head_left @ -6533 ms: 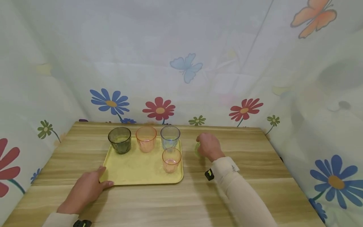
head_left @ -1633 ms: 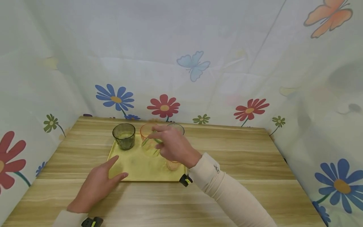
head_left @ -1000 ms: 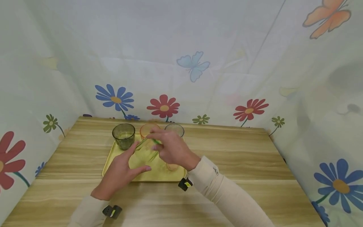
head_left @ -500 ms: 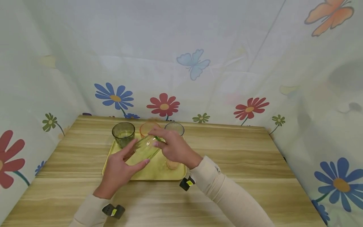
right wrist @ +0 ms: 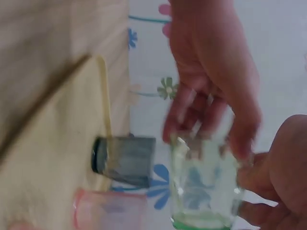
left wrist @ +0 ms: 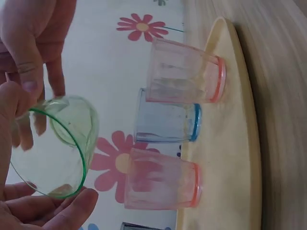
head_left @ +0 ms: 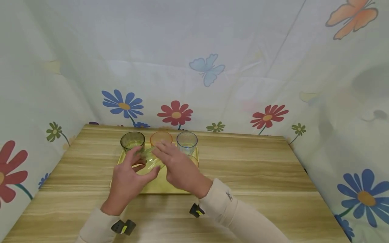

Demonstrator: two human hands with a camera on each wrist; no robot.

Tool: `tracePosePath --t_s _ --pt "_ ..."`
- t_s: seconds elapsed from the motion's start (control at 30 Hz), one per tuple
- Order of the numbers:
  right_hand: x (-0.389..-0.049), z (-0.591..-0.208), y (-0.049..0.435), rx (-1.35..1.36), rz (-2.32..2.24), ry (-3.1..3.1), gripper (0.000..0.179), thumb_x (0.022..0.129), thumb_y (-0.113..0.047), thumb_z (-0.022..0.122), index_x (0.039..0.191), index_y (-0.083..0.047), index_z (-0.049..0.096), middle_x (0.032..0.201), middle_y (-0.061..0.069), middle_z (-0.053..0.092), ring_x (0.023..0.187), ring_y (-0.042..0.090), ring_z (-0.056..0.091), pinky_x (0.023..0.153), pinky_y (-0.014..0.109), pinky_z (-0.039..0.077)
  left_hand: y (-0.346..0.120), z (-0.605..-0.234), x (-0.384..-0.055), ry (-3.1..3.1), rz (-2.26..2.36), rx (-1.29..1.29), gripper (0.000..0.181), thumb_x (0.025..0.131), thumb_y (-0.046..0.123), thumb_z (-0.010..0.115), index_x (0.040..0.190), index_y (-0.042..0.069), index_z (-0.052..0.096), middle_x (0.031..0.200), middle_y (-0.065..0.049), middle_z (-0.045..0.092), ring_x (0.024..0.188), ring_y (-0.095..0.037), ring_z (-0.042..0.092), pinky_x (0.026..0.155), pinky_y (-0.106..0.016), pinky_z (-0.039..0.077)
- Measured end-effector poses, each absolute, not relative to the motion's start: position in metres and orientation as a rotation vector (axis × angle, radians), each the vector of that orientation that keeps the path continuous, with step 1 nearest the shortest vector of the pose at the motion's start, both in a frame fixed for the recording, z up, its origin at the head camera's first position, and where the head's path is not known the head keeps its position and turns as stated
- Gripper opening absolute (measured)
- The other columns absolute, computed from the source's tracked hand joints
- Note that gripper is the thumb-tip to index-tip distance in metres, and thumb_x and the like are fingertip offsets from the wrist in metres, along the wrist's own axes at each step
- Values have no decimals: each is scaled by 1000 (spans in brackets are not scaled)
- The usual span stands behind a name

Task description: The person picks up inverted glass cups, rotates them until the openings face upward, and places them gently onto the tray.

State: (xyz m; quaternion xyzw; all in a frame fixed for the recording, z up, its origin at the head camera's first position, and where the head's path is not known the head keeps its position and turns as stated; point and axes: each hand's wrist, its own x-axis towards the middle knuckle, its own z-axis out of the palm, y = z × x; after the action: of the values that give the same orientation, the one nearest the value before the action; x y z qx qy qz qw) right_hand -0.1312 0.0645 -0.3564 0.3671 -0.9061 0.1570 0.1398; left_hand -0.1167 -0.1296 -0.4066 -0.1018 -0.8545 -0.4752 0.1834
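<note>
Both hands hold a pale green drinking glass [head_left: 151, 163], tilted on its side above the yellow tray [head_left: 165, 189]. My left hand [head_left: 129, 177] has its thumb and fingers spread around the rim end; the green rim shows between them in the left wrist view. My right hand [head_left: 182, 170] reaches over the glass from the right, its fingers bent onto the wall and its thumb hidden in the head view. On the tray stand a dark grey glass [head_left: 132, 140], an orange-pink glass [head_left: 161, 136], a blue-rimmed glass [head_left: 187, 143] and another pink glass [left wrist: 184, 72], mostly behind my right hand.
The tray rests on a wood-grain table [head_left: 243, 168]. A white curtain [head_left: 146, 77] printed with flowers and butterflies hangs behind the table and along both sides. Each wrist wears a small black device.
My right hand brought the green glass from the table's right side over the tray. My left hand left the tray edge and took hold of the glass. Lately the right hand has turned over it.
</note>
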Motion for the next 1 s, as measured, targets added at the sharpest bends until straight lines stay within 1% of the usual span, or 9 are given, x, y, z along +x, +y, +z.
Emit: tracePosePath --t_s 0.13,0.37,0.6,0.7,0.77,0.8,0.83,0.9,1.0 --pt "-113 -370 58 1061 293 -2554 65 93 4 61 155 -5 48 164 13 46 156 33 38 125 53 37 -125 -402 -114 -2424 -1255 -279 65 81 22 90 137 3 61 116 -21 76 100 -34 77 81 -44 65" --pt "-105 -383 51 1051 217 -2474 63 98 -3 61 156 4 41 166 21 39 157 36 36 125 48 38 -122 -399 -113 -2379 -1104 -227 60 75 26 93 125 0 71 94 -23 80 80 -35 80 72 -49 65" --pt "-112 -389 47 1000 273 -2474 64 96 -3 66 154 6 42 160 22 48 150 31 47 118 36 47 -123 -392 -109 -2459 -1254 -74 66 81 34 90 133 0 69 113 -25 77 98 -38 78 79 -45 64" --pt "-115 -392 45 953 539 -2530 67 98 -7 70 155 5 39 156 20 53 114 19 72 91 20 58 -127 -389 -109 -2452 -1304 -50 66 82 36 89 134 0 69 123 -23 75 108 -39 76 85 -47 63" --pt "-116 -396 45 909 798 -2558 69 99 -8 70 158 4 35 153 18 57 78 15 73 75 16 54 -130 -389 -109 -2451 -1368 -40 66 84 39 88 135 2 68 131 -21 73 116 -39 73 89 -47 61" --pt "-117 -398 44 878 919 -2558 69 100 -10 69 158 3 34 154 18 56 78 15 73 76 17 55 -132 -389 -109 -2454 -1423 -32 66 86 41 86 137 4 67 136 -19 71 121 -38 71 93 -46 60" --pt "-117 -400 44 853 1019 -2551 69 101 -13 67 159 3 34 155 18 55 78 16 74 79 18 57 -134 -389 -109 -2462 -1491 -26 67 87 43 84 141 7 65 141 -17 68 127 -37 68 97 -44 59" --pt "-117 -404 42 802 1173 -2520 69 102 -14 65 161 2 32 159 19 50 102 22 77 95 26 60 -138 -391 -109 -2467 -1666 -20 69 91 45 80 148 12 59 153 -12 59 138 -34 60 103 -33 56" --pt "-119 -409 39 750 1310 -2450 68 102 -16 65 161 -1 34 160 17 49 141 26 56 110 38 54 -141 -395 -111 -2412 -1896 -27 67 96 39 76 154 16 52 163 -8 47 150 -31 47 104 -16 50"
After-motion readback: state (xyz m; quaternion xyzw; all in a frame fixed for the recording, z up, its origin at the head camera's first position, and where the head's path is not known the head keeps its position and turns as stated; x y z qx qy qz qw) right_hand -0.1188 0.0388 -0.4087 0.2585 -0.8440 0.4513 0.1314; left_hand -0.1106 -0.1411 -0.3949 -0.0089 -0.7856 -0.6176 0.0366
